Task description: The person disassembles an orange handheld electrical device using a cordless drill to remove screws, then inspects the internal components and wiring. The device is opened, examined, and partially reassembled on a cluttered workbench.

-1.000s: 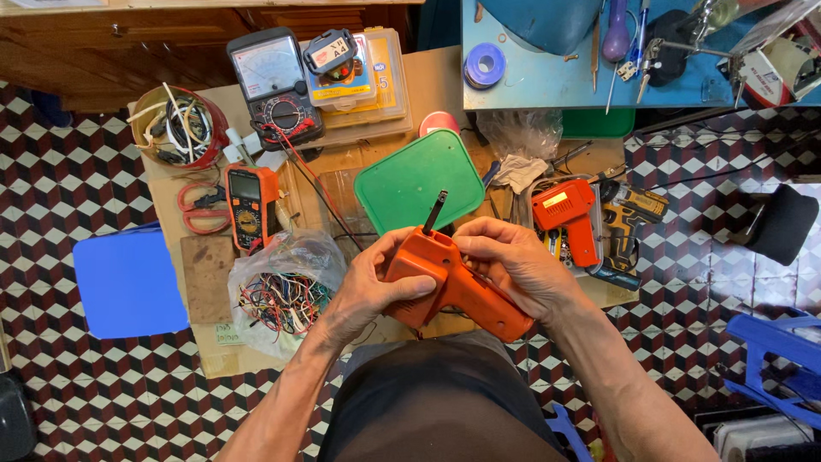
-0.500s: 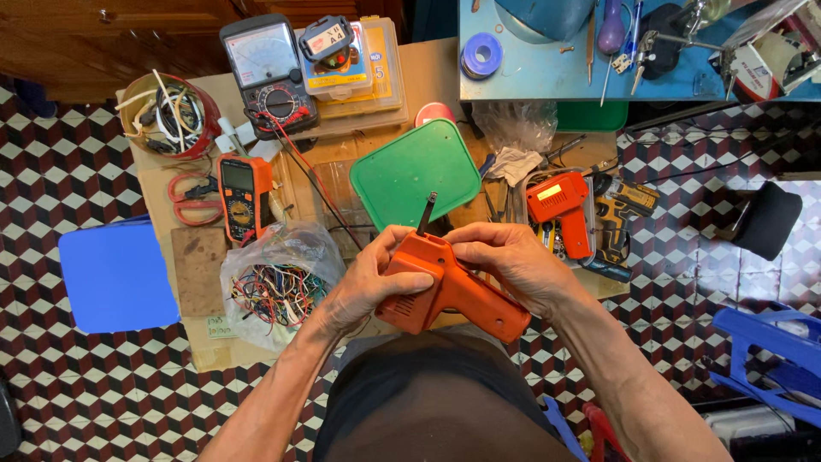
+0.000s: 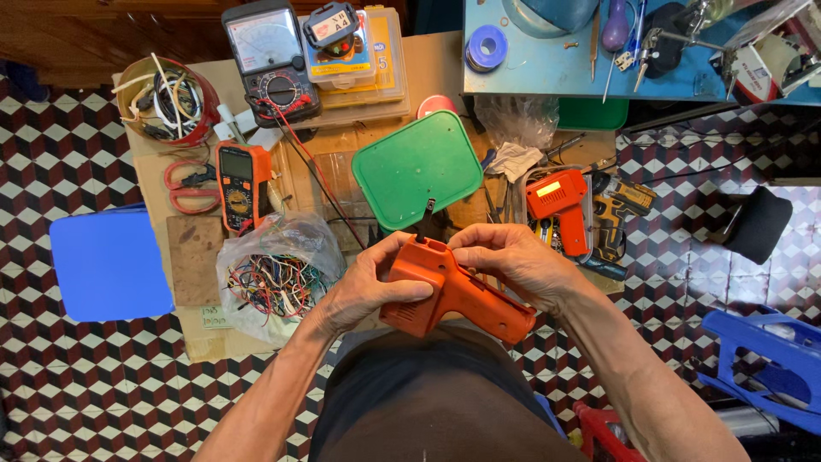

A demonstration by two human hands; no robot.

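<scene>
Both hands hold an orange plastic pistol-shaped tool body with a short dark tip point(image 3: 453, 295) in front of the person's chest, above the near edge of the cardboard-covered tabletop point(image 3: 428, 73). The left hand point(image 3: 363, 295) wraps the front part of the casing, its fingers point(image 3: 410, 289) closed across the upper face and the thumb up by the nose. The right hand point(image 3: 522, 265) comes over from the other side, fingers curled and pressed on the top edge of the casing just behind the dark tip; they grip the same body.

The tool's long axis runs on a diagonal: the dark tip points up and away from the person, toward a green rounded plastic lid point(image 3: 419, 167) lying flat just beyond it, while the handle end slants down to the person's right, below the right wrist. The left hand sits nearer the nose, and the right hand's fingertips meet it there, with the handle left free.

To the left lie a clear plastic bag of coloured wire scraps point(image 3: 274, 278) and an orange handheld multimeter point(image 3: 239, 184). To the right, a second orange pistol-shaped tool point(image 3: 560, 205) rests on the tabletop, well apart from both hands.
</scene>
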